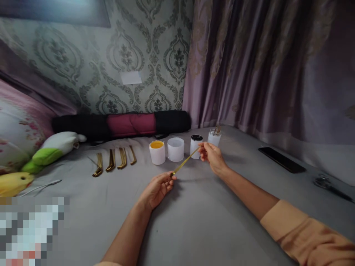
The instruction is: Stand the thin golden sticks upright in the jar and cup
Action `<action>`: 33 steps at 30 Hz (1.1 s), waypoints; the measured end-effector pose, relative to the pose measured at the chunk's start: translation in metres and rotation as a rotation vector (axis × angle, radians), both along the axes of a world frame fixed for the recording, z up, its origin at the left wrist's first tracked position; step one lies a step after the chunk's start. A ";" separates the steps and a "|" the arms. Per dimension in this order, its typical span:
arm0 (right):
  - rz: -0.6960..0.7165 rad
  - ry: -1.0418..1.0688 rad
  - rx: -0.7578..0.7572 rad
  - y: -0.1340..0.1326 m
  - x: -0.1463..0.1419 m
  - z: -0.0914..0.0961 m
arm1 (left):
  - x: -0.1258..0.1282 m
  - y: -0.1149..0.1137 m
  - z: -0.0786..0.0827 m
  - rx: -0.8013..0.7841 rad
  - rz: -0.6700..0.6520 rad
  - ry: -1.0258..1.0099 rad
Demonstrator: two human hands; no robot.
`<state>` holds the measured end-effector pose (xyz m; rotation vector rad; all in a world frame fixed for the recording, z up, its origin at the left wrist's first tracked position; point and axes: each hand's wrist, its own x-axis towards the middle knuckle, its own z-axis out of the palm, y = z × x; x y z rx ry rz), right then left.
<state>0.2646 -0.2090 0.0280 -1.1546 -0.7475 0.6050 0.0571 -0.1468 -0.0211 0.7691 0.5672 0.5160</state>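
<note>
Stretched between my hands is a thin gold strip (pixel 183 165), slanting up from left to right. My left hand (pixel 158 187) pinches its lower end, where a shiny gold bit shows at the fingertips. The upper end is held between the fingers of my right hand (pixel 211 157), in front of a white jar with a black rim (pixel 195 147). Beyond the strip stand a white cup with a yellow inside (pixel 157 154) and a white tub (pixel 175 150). Several bundles of similar gold strips with bent ends (pixel 122 159) lie to the left.
Behind my right hand, a white-wrapped jar (pixel 214 138) has thin pieces sticking out. A black phone (pixel 281 159) and a dark strapped object (pixel 331 187) lie at right. Plush toys (pixel 55 147) and a white cable (pixel 41 187) are left. A black-and-maroon roll (pixel 130 124) lies against the wall.
</note>
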 end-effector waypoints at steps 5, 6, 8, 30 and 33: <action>-0.002 -0.001 -0.027 -0.001 -0.002 0.003 | -0.001 0.001 -0.003 -0.010 0.011 -0.009; -0.003 -0.006 -0.033 -0.001 -0.002 0.003 | -0.001 0.001 -0.003 -0.013 0.014 -0.012; -0.004 -0.016 -0.045 -0.002 -0.003 0.003 | -0.001 0.001 -0.003 -0.018 0.015 -0.016; -0.059 0.013 -0.061 -0.022 0.006 0.009 | -0.005 0.003 -0.003 -0.061 0.034 -0.065; -0.085 -0.007 -0.055 -0.028 0.014 0.014 | -0.005 0.005 -0.003 -0.105 0.056 -0.083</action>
